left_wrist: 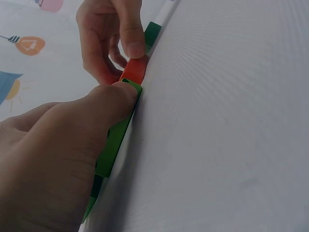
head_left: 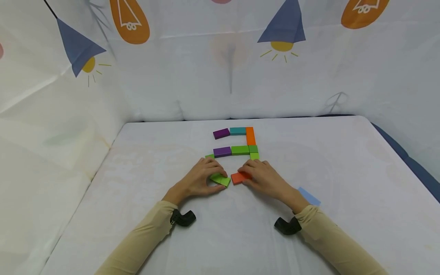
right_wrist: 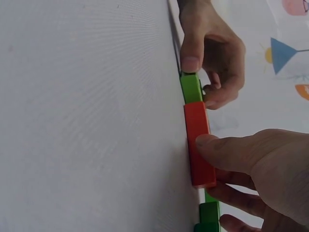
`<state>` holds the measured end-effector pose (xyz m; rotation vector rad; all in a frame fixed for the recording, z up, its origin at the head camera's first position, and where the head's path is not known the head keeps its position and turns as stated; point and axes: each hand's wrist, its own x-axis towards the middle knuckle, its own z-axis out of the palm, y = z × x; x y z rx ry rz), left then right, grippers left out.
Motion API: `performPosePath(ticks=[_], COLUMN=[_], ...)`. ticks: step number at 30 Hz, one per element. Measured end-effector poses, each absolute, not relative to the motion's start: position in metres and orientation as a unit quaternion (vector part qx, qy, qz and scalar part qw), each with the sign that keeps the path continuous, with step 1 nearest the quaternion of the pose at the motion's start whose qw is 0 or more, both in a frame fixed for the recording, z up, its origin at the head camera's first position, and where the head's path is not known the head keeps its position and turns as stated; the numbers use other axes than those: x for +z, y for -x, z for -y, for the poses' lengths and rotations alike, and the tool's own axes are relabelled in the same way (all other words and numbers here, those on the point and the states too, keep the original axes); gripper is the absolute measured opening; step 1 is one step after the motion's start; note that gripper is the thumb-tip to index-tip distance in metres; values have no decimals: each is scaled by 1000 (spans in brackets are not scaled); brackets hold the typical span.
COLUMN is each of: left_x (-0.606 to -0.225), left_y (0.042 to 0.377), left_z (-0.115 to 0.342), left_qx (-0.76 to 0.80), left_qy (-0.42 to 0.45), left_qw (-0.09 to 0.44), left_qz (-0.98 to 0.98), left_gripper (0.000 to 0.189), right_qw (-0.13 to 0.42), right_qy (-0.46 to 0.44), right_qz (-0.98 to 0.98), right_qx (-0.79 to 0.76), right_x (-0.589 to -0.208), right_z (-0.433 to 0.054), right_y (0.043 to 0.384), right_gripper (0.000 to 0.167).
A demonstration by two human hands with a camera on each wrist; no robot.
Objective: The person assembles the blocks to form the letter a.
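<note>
My left hand (head_left: 201,178) pinches a light green block (head_left: 220,179) between thumb and fingers, low on the white table. Across a narrow gap in the head view, my right hand (head_left: 266,178) holds a red-orange block (head_left: 238,178), its thumb on the near long side in the right wrist view (right_wrist: 199,121). The two blocks stand almost end to end. Behind the hands runs a row with a purple block (head_left: 222,152), a green block (head_left: 240,150) and a small green block (head_left: 253,149). A light green block (head_left: 254,156) sits below its right end, and another green piece (head_left: 209,156) shows partly behind my left hand.
Farther back, a dark purple block (head_left: 221,133), a teal block (head_left: 238,131) and an upright-running orange block (head_left: 250,136) form another row. Something flat and light blue (head_left: 309,196) lies beside my right forearm. A patterned white cloth (head_left: 206,76) hangs behind the table.
</note>
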<state>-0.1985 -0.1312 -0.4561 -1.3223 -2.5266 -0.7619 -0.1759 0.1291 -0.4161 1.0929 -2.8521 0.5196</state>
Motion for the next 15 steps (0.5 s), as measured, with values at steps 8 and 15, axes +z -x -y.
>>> performPosePath(ticks=[8,15], left_x=[-454,-455], left_y=[198,197], left_z=[130,130], left_qx=[-254,-257], left_qy=[452,447], left_qw=[103,101], left_qz=[849,851], left_gripper=[29,29], right_qw=[21,28], right_qy=[-351,-347], right_qz=[921,923], right_qx=[166,166], right_x=[-418,-420], right_z=[-128,-128], right_y=[175,175], right_gripper=[30,30])
